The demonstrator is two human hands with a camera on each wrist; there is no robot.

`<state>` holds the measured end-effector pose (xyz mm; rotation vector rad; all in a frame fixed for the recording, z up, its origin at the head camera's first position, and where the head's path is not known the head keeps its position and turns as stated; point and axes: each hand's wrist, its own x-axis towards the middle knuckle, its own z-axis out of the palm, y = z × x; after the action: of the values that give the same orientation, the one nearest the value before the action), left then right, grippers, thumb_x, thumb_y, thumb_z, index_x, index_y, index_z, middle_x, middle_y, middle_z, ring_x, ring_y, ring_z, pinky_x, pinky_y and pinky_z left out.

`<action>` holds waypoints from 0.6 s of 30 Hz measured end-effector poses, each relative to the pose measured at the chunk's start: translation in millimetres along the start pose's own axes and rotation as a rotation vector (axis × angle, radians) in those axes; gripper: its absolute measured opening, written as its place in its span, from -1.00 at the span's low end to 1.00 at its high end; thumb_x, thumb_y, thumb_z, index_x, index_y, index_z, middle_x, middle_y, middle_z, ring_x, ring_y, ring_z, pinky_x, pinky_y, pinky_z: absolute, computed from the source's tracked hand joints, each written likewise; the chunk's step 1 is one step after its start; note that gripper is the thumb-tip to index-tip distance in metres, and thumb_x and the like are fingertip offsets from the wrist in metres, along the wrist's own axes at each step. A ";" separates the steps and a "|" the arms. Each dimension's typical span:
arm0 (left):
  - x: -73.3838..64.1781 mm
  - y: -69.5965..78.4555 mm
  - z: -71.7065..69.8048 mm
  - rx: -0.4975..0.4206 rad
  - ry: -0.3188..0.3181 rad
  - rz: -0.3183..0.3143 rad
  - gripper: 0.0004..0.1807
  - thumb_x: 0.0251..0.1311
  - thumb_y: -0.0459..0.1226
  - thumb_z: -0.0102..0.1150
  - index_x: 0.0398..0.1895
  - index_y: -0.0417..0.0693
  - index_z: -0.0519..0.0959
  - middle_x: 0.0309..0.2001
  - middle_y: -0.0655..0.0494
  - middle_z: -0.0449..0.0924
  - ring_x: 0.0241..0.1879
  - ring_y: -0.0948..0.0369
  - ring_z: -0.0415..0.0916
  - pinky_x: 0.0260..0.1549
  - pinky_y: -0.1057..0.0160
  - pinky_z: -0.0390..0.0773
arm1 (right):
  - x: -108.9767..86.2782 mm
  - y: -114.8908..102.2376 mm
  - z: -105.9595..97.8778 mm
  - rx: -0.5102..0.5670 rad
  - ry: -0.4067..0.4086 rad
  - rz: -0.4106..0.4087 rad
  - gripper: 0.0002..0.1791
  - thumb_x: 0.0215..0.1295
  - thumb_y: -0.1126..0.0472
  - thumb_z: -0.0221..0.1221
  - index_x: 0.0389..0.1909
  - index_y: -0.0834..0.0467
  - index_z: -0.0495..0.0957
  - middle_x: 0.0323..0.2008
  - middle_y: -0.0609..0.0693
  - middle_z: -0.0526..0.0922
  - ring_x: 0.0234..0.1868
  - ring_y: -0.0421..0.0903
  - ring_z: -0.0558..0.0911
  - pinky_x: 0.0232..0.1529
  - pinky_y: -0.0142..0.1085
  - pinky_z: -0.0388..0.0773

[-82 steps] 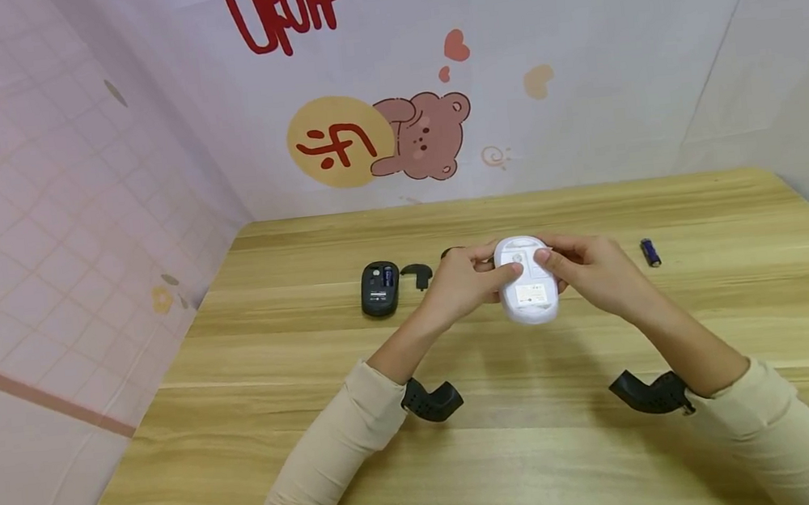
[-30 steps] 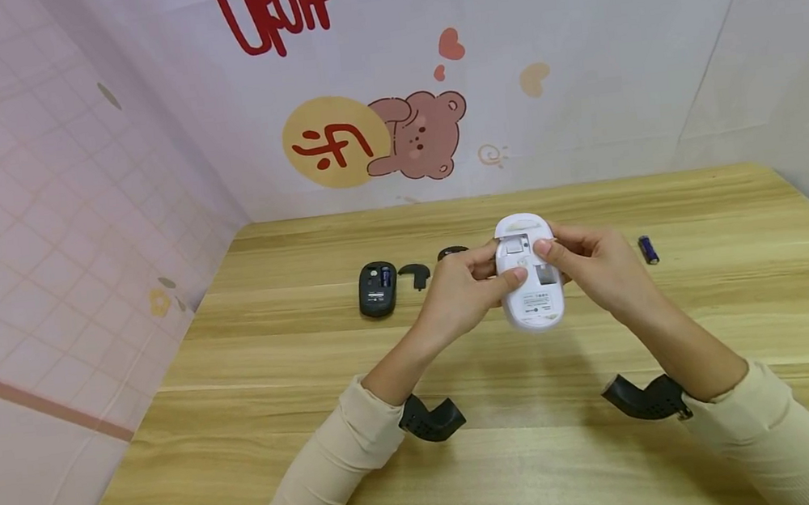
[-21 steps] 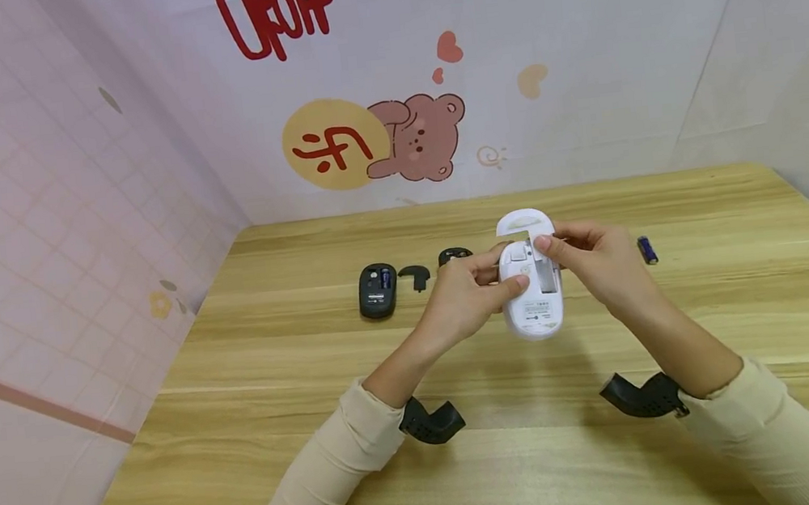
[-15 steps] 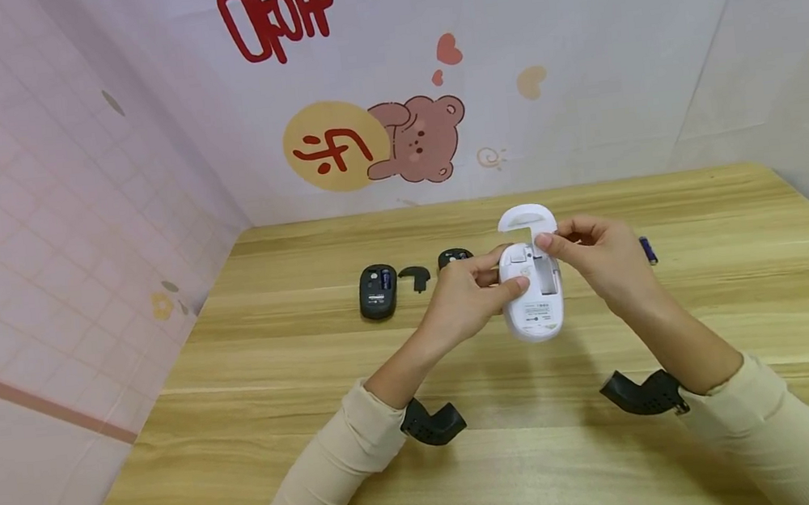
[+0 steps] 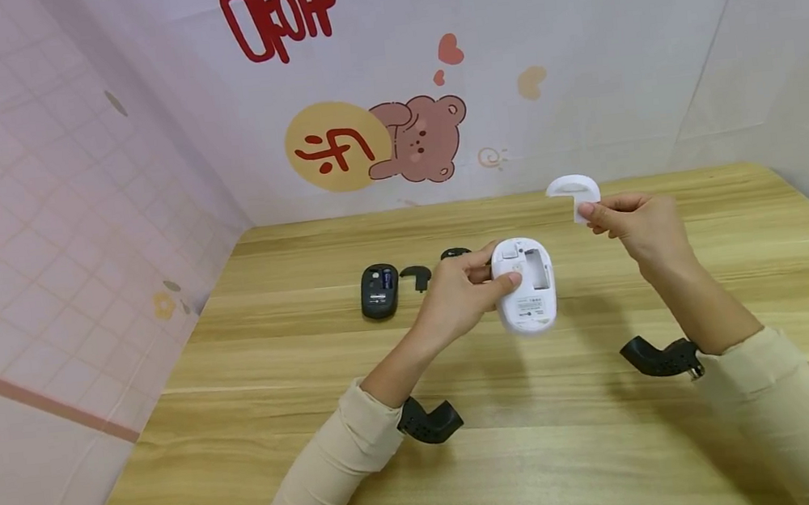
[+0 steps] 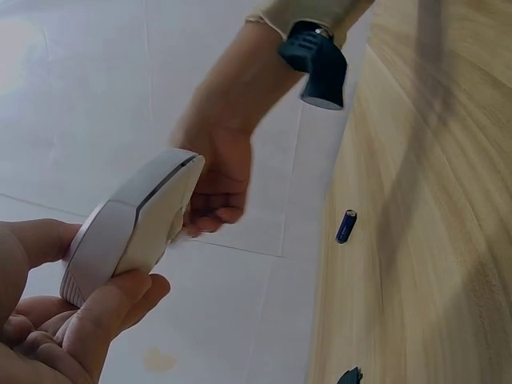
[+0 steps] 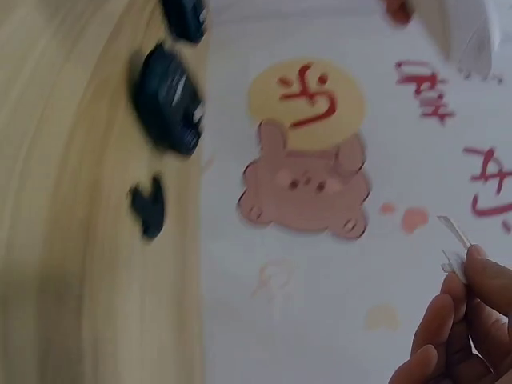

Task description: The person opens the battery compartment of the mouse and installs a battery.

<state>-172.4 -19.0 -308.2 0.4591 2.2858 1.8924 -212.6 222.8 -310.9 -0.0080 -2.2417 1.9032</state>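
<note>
My left hand [image 5: 455, 290] holds a white computer mouse [image 5: 530, 317] above the table, underside up, thumb pressed on its base. The battery bay [image 5: 538, 269] in the underside is uncovered and looks empty. Up and to the right of the mouse, my right hand [image 5: 640, 231] pinches the white battery cover [image 5: 584, 189] by its tab between thumb and fingers, well apart from the mouse. In the left wrist view the mouse [image 6: 120, 220] is seen from its side. The cover [image 7: 454, 262] appears nearly edge-on in the right wrist view.
A black mouse [image 5: 380, 291] with a blue battery in its open bay lies on the wooden table [image 5: 542, 467]. Next to it is a black battery cover [image 5: 417, 276]. Another black mouse [image 5: 455, 252] is partly behind my left hand. A loose blue battery [image 6: 346, 226] lies further right.
The white cover slid off the end of the mouse, exposing the bay. My right hand then carried it up and right, while my left hand kept hold of the mouse, shifting slightly left.
</note>
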 end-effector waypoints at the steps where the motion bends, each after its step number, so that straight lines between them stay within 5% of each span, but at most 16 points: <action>1: 0.2 -0.2 -1.0 0.000 0.006 0.000 -0.45 0.07 -0.37 0.29 0.19 -0.16 0.44 -0.20 -0.05 0.64 -0.29 0.27 0.61 -0.44 0.31 0.61 | 3.5 5.2 -3.8 -0.058 0.008 0.011 -0.89 0.09 0.09 0.32 -0.58 -0.09 0.69 -0.68 -0.27 0.59 -0.58 -0.32 0.52 -0.50 -0.50 0.39; 4: 0.9 -0.8 -3.8 -0.014 0.024 0.000 -0.45 0.07 -0.37 0.29 0.19 -0.18 0.44 -0.20 -0.07 0.64 -0.29 0.26 0.61 -0.43 0.31 0.61 | 12.7 21.9 -13.8 -0.196 0.012 0.033 -0.89 0.14 0.03 0.27 -0.47 -0.06 0.70 -0.68 -0.34 0.58 -0.56 -0.35 0.54 -0.50 -0.48 0.43; 8: 1.4 -0.3 -7.0 -0.043 0.047 0.005 -0.45 0.07 -0.39 0.29 0.19 -0.20 0.43 -0.20 -0.10 0.64 -0.27 0.25 0.62 -0.41 0.30 0.61 | 23.1 42.3 -25.4 -0.289 -0.060 0.089 -0.62 0.24 0.04 0.18 -0.14 0.29 0.62 -0.65 -0.38 0.59 -0.53 -0.38 0.54 -0.50 -0.46 0.45; 15: 1.7 -0.5 -10.5 -0.091 0.066 0.024 -0.46 0.09 -0.41 0.26 0.20 -0.16 0.42 -0.16 -0.12 0.62 -0.22 0.23 0.61 -0.37 0.30 0.60 | 39.7 69.4 -41.4 -0.236 -0.231 0.274 -0.79 0.31 0.14 0.12 -0.52 -0.09 0.61 -0.63 -0.29 0.61 -0.55 -0.35 0.55 -0.55 -0.46 0.45; 18: 1.9 -1.6 -10.8 -0.105 0.061 0.027 -0.46 0.09 -0.42 0.25 0.20 -0.17 0.42 -0.15 -0.13 0.62 -0.21 0.22 0.60 -0.36 0.30 0.60 | 44.4 77.9 -45.5 -0.246 -0.267 0.321 -0.83 0.31 0.19 0.11 -0.43 0.05 0.64 -0.64 -0.24 0.62 -0.59 -0.34 0.55 -0.60 -0.46 0.43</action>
<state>-177.7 -28.8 -307.4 0.4269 2.2143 2.0547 -258.7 286.4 -373.5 -0.1694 -2.7906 1.8510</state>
